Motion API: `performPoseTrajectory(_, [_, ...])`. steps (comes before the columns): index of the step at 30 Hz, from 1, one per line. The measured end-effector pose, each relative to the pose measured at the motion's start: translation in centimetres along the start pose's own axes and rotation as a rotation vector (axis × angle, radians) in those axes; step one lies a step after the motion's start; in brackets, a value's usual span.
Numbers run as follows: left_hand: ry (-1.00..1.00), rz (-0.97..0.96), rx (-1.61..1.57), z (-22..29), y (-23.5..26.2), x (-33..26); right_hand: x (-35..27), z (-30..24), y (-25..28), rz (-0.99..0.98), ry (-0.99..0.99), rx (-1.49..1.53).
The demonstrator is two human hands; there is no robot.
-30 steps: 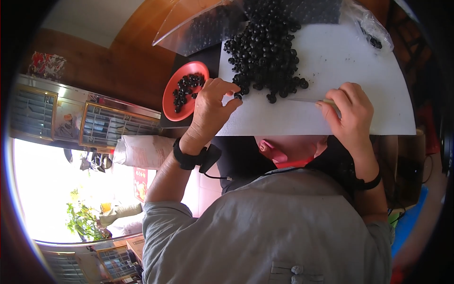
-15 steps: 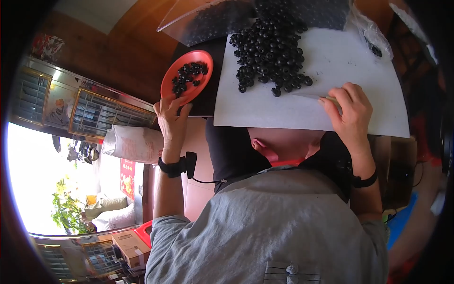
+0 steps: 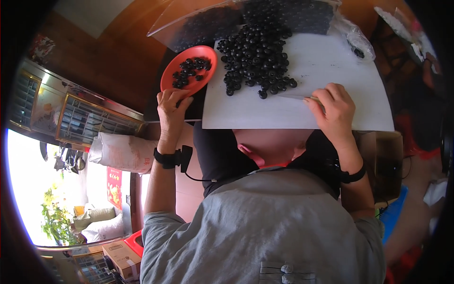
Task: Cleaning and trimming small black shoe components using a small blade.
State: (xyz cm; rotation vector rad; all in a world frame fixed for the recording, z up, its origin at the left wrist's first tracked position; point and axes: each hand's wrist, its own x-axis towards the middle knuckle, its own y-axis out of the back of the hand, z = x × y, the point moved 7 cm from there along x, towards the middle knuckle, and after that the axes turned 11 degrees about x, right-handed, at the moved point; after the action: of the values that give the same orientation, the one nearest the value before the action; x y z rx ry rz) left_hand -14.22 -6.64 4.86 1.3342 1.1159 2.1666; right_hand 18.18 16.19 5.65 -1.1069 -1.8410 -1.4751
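My left hand (image 3: 173, 106) grips the near rim of a shallow orange-red dish (image 3: 204, 80), thumb and fingers closed at its edge. Several small black round pieces (image 3: 191, 66) lie in the dish. Over the white board (image 3: 331, 71), my right hand (image 3: 334, 106) is closed around a thin, pale knife-like blade (image 3: 293, 96) that points left. The blade's handle is hidden by the fingers. Just beyond the blade's tip spreads a large heap of black bead-like pieces (image 3: 257, 59), some with visible holes.
A clear plastic box (image 3: 189, 26) of black pieces stands behind the heap. On the board's far right lies a clear plastic bag (image 3: 354, 40). A cardboard box (image 3: 382, 165) sits below the board's right side, and a white sack (image 3: 120, 151) rests at left.
The whole view has shifted a little. The dish, with my left hand on it, has moved right, closer against the white board. My right hand keeps about the same place over the board.
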Motion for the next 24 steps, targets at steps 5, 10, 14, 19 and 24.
performPoseTrajectory(5, [-0.075,0.137,0.194,1.7,1.1,-0.2,0.1,0.0,0.4,-0.016,0.026,0.004])
performPoseTrajectory(10, [-0.165,0.187,0.128,5.2,2.9,-0.5,0.2,-0.5,1.8,-0.063,-0.030,0.014])
performPoseTrajectory(14, [-0.406,0.044,-0.187,12.9,0.5,-0.7,0.0,-2.1,0.9,-0.150,0.058,0.079])
performPoseTrajectory(19, [-0.456,0.024,-0.218,16.9,-3.3,0.2,0.9,0.0,2.0,-0.234,0.024,-0.074])
performPoseTrajectory(24, [-0.350,-0.016,-0.153,16.8,-5.6,0.6,-0.1,-0.7,2.6,-0.216,0.017,-0.006])
